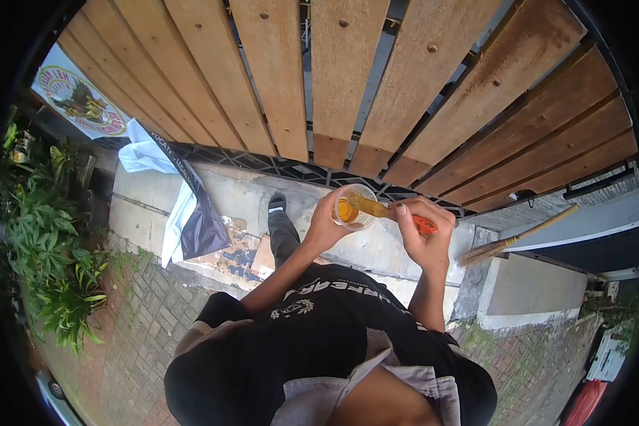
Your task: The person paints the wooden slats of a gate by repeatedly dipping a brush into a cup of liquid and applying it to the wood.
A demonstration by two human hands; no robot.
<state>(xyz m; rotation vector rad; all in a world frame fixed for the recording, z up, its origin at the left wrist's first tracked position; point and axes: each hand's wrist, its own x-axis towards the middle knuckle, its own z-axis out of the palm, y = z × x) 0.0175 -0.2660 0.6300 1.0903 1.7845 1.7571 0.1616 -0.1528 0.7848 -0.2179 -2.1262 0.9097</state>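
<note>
A clear plastic cup (366, 221) with amber liquid (346, 211) in the bottom is in my left hand (326, 226), the fingers wrapped around its side. My right hand (424, 231) grips a paintbrush (376, 207) by its orange-red handle. The brush reaches over the cup's rim, its amber-wet bristles inside the cup. Just beyond both hands stands a wooden slat fence (277, 78). Its slats at the right and some lower ends look darker and wetter than the pale ones at the left.
A straw broom (491, 248) leans at the right by a low wall. A printed banner (199, 213) hangs crumpled from the fence at the left, above cardboard (245, 254) on the concrete ledge. Green plants (57, 248) line the far left, beside brick paving (149, 326).
</note>
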